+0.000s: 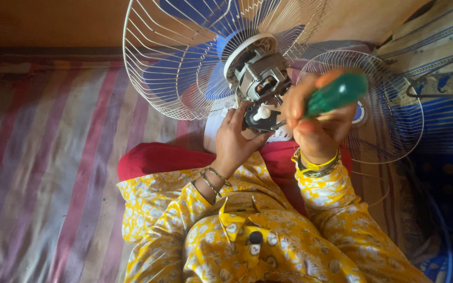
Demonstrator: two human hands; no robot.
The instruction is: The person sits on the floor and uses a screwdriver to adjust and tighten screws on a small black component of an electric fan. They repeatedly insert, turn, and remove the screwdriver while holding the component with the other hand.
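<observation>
An opened fan lies across my lap, its bare grey motor (260, 76) exposed behind the white wire rear guard (169, 63) with blue blades inside. My left hand (235, 141) grips the small black gear housing (260, 118) under the motor, where a white knob sticks out. My right hand (318, 118) is closed around a screwdriver with a green handle (336, 94), its tip pointing towards that black housing. Both wrists wear bangles.
A second white wire guard (389, 131) with a round centre badge lies to the right behind my right hand. A striped pink and grey sheet (43, 157) covers the surface at left. Blue patterned cloth (441, 105) is piled at right.
</observation>
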